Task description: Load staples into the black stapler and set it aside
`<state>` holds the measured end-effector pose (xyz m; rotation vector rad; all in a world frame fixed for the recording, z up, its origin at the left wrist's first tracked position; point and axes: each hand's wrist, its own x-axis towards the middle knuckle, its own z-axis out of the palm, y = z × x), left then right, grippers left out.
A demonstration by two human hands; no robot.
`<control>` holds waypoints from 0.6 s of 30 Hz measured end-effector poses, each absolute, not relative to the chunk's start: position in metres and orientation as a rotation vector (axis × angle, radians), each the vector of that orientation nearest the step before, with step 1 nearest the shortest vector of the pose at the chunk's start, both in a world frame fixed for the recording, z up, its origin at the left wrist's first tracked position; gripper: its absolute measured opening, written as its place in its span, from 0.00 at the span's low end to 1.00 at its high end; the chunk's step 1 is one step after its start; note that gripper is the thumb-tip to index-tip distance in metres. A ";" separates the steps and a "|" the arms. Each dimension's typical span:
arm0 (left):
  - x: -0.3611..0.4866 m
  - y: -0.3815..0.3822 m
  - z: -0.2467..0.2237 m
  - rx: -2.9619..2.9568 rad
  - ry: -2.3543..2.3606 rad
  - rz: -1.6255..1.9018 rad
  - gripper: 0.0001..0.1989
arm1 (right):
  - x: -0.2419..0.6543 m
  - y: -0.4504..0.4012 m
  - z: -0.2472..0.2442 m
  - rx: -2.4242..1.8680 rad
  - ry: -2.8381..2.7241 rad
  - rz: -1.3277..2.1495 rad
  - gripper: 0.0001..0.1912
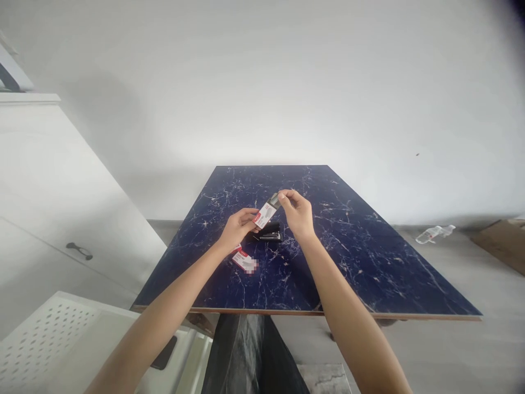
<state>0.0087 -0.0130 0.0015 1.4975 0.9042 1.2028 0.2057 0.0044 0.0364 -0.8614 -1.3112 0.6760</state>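
My left hand (240, 227) grips the lower end of a small red-and-white box (266, 212), which looks like a staple box and is held tilted above the table. At its upper end, my right hand (296, 210) pinches a greyish piece (274, 200) that sticks out; whether this is a flap or the contents I cannot tell. A black stapler (268, 234) lies on the table just below the held box. Nearer to me, a second red-and-white box (245, 261) rests flat, partly covered by my left wrist.
The table (348, 262) has a dark blue marbled top and a thin brown front edge. A white cabinet (74, 180) stands at left, with a white perforated surface (53, 334) and a dark phone (165, 353) below. Plastic bottles (435, 234) and a cardboard box (502, 243) lie on the floor at right.
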 end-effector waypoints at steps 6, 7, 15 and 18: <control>0.008 -0.014 0.002 1.352 0.883 1.254 0.22 | 0.207 0.002 0.042 -0.714 -1.098 0.887 0.14; 0.007 -0.013 0.002 1.320 0.885 1.273 0.22 | 0.207 0.003 0.042 -0.674 -1.033 0.944 0.14; 0.002 -0.009 0.002 1.416 0.954 1.298 0.17 | 0.210 0.010 0.036 -0.730 -0.919 1.027 0.14; 0.003 -0.010 0.002 1.533 1.007 1.274 0.16 | 0.207 0.000 0.042 -0.881 -1.194 0.686 0.13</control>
